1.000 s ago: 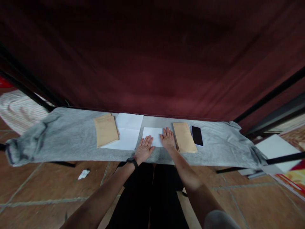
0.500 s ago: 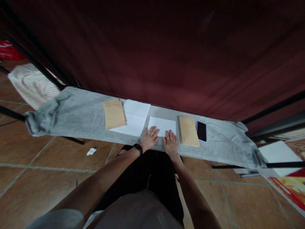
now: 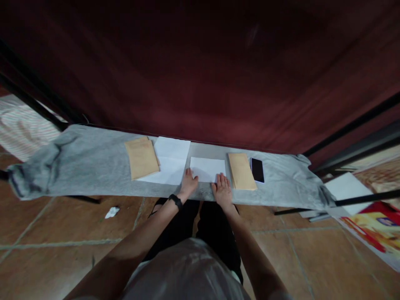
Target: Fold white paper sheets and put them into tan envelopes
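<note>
Along the front edge of the bench (image 3: 287,179), about midway between its two ends, a small white sheet (image 3: 207,166) lay flat, its long side running with the edge. The left hand (image 3: 189,183) was at the sheet's front left corner, fingers bent and drawn in; whether they had hold of the paper could not be told. The right hand (image 3: 223,191) lay palm down at the front right corner, fingers stretched out and close together, gripping nothing. A dark wristband (image 3: 176,202) circled the left wrist.

Further left, a larger white sheet (image 3: 171,160) with a crease across it reached back to the bench's rear edge. Its left part lay under some brown envelopes (image 3: 143,159), set askew toward the left end. On the other side, near the right hand, lay a second pile of brown envelopes (image 3: 242,171), slightly turned, and just beside it a dark-screened phone (image 3: 257,170). Grey cloth (image 3: 43,168) covered the bench and bunched up at both ends. Below the front edge, toward the left, a white scrap (image 3: 111,212) lay on the tiled floor (image 3: 78,266).
</note>
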`<state>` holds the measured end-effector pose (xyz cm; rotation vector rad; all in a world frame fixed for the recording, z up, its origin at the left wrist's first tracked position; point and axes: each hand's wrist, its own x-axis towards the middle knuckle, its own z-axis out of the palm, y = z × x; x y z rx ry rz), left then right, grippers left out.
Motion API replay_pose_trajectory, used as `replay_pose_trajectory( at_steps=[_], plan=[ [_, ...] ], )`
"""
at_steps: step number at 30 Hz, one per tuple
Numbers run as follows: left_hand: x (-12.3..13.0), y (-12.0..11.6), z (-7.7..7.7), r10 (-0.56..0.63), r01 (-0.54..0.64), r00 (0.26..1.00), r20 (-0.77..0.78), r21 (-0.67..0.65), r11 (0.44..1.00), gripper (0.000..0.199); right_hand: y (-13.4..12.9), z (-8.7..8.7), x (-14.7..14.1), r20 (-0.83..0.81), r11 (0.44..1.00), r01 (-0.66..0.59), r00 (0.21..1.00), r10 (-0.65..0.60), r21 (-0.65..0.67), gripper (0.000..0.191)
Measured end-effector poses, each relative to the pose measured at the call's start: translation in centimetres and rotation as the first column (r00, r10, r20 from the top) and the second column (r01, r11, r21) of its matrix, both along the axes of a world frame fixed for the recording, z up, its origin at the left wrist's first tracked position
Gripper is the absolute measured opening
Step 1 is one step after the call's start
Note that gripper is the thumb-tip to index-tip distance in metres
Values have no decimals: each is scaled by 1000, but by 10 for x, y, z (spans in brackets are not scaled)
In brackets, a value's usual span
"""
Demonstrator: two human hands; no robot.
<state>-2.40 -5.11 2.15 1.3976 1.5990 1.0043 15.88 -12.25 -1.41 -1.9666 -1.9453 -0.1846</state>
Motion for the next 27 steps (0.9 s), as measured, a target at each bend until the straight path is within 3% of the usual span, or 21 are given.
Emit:
replay_pose_trajectory(
  at_steps=[4, 8, 14, 18, 21, 23, 24, 27],
  plan=[
    [2, 11, 7, 26, -18, 993, 117, -70, 997, 45, 0, 4, 0, -6, 1000, 12, 1000, -12, -15, 57],
    [-3, 1, 8, 64, -15, 968, 242, -199, 980, 26, -3, 12, -11, -63, 999, -21, 998, 18, -48, 54],
    [-8, -54, 16, 59, 55, 907, 417, -256, 965, 21, -15, 18, -43, -199, 983, -185, 963, 180, -9, 58],
    [-23, -96, 11, -72, 301, 769, 636, -260, 918, 33, -27, 15, -43, -380, 973, -223, 896, 230, 61, 59],
    [-46, -106, 2, -186, 278, 850, 493, -119, 953, 38, -39, 13, -31, -540, 978, -183, 815, 208, 100, 59],
    [-60, -100, -2, -145, 143, 943, 299, 29, 989, 45, -47, 14, -23, -604, 982, -160, 774, 190, 105, 54],
    [-63, -94, -3, -149, 133, 965, 217, 89, 987, 50, -50, 15, -19, -625, 982, -156, 758, 188, 106, 50],
    [-62, -72, 1, -276, 273, 961, -19, 210, 939, 52, -58, 18, -13, -674, 982, -162, 715, 184, 97, 34]
  ],
)
